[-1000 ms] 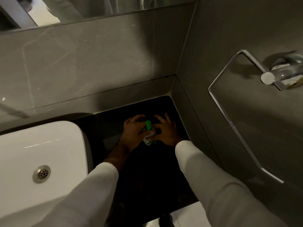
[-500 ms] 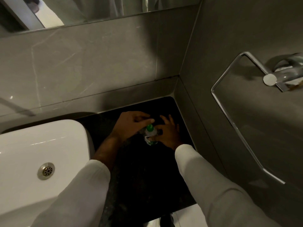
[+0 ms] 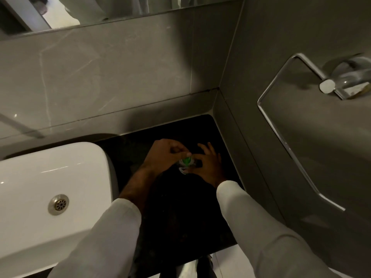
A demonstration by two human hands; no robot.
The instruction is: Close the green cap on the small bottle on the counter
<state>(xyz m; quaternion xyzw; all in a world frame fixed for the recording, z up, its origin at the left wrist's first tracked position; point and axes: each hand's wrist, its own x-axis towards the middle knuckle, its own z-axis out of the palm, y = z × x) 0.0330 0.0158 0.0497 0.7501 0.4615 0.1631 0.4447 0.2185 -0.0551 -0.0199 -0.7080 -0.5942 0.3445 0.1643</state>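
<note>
A small clear bottle with a white label stands on the black counter near the back right corner. Its green cap sits on top. My left hand is above the bottle from the left, its fingertips pinched on the cap. My right hand holds the bottle's body from the right, with some fingers spread upward. Both hands hide most of the bottle.
A white basin with a metal drain fills the left. Grey tiled walls close the corner behind and to the right. A chrome towel ring sticks out from the right wall. A mirror edge runs along the top.
My left hand has risen from beside the bottle to over it and closed its fingertips on the green cap. My right hand stays against the bottle.
</note>
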